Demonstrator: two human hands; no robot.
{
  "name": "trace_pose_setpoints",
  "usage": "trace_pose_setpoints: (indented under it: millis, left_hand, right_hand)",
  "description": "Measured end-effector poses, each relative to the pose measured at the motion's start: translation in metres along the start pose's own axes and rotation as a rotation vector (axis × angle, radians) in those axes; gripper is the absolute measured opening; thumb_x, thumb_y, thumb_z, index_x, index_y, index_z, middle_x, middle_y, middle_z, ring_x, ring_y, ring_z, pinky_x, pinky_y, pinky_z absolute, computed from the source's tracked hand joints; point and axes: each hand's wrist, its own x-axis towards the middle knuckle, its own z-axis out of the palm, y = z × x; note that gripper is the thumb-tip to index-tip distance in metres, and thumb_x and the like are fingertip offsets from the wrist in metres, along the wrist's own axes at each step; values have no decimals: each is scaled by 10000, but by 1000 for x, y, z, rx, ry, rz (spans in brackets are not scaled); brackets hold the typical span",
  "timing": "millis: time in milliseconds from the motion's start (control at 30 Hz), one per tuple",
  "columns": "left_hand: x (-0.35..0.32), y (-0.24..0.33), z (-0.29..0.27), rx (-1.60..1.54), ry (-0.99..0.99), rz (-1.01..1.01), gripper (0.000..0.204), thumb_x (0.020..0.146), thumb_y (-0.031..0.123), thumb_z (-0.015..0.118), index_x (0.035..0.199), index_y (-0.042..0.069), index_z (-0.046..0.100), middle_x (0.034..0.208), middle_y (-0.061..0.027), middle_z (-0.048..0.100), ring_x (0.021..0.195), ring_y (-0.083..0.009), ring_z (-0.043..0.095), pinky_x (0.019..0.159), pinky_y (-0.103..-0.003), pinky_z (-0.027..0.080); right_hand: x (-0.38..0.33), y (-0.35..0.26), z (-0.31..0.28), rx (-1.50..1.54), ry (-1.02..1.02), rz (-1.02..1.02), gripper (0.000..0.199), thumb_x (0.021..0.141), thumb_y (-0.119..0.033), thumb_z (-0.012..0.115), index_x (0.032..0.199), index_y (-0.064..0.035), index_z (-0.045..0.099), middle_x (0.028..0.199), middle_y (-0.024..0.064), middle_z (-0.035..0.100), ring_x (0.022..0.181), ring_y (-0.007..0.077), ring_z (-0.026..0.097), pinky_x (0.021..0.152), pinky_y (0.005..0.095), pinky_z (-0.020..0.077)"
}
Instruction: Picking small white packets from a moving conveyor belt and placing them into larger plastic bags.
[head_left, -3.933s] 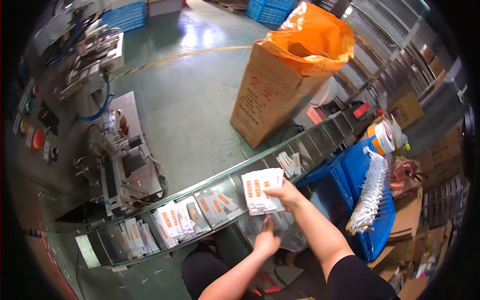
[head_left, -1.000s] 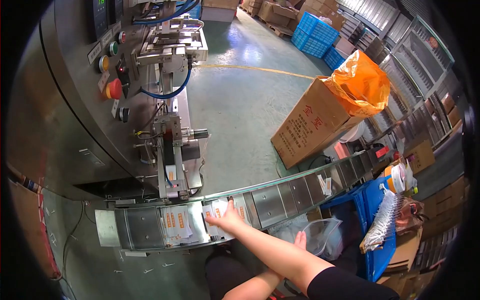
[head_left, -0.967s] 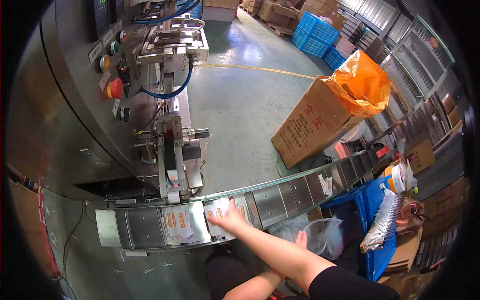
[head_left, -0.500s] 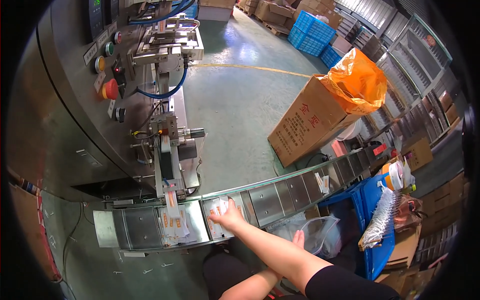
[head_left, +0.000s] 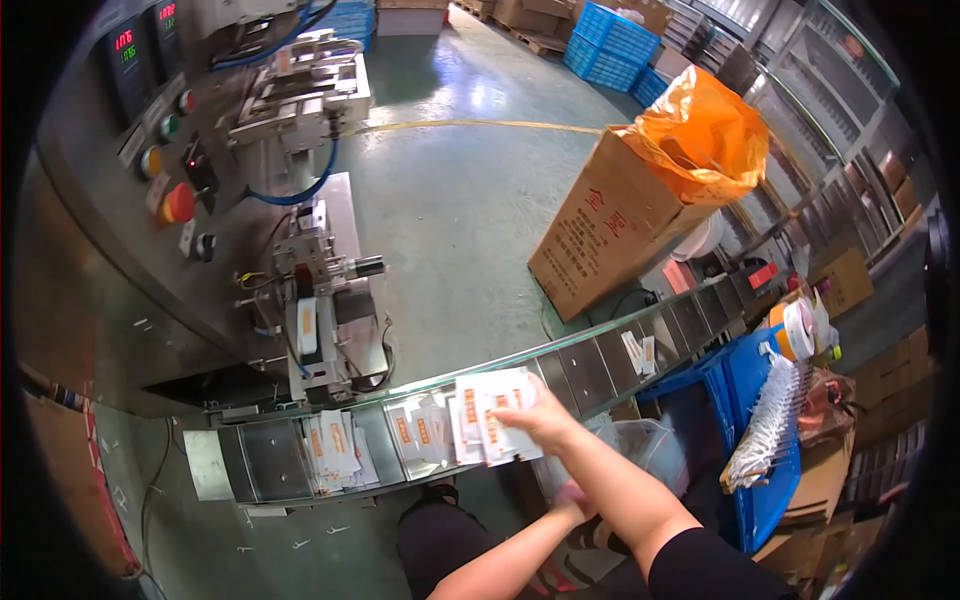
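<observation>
White sachets with orange print (head_left: 492, 418) sit fanned in the right hand (head_left: 540, 420), which grips them over the steel compartment conveyor (head_left: 600, 360). More sachets (head_left: 335, 448) lie in compartments to the left. Nearer, the left hand (head_left: 572, 497) hangs low; its grip cannot be told.

The right hand (head_left: 540, 418) lies over the conveyor (head_left: 560, 372) with a fan of white sachets (head_left: 492, 428), which covers the pockets beneath it. To its left the pockets are filled with more sachets (head_left: 335, 448) — the far-left pocket (head_left: 262, 462) is bare. To its right, several pockets are open up to a small pair of packets (head_left: 638, 352). Behind the belt the feeder machine (head_left: 320, 300) stands close, blocking reach there. The left hand (head_left: 568, 497) sits low, below the belt — beside a clear plastic bag (head_left: 650, 462).
</observation>
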Motion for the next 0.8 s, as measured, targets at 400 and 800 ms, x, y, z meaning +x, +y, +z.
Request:
trace_pose_setpoints:
  millis: [400, 800]
  left_hand:
    - [-2, 127, 38, 918, 149, -3, 830, 663, 99, 518, 1347, -41, 70, 1388, -253, 153, 1181, -398, 364, 937, -368, 377]
    - [-7, 119, 67, 920, -110, -149, 825, 649, 79, 510, 1348, -30, 85, 1380, -247, 187, 1195, -378, 349, 855, -391, 440]
  right_hand:
    - [-168, 30, -248, -360, 509, -89, 874, 595, -117, 772, 1287, -49, 243, 1118, 130, 506, 1049, 253, 510, 899, 364, 407]
    - [-65, 162, -260, -1229, 491, 660, 867, 672, -377, 682, 1323, -33, 225, 1357, 198, 265, 1179, 391, 363, 949, 482, 325]
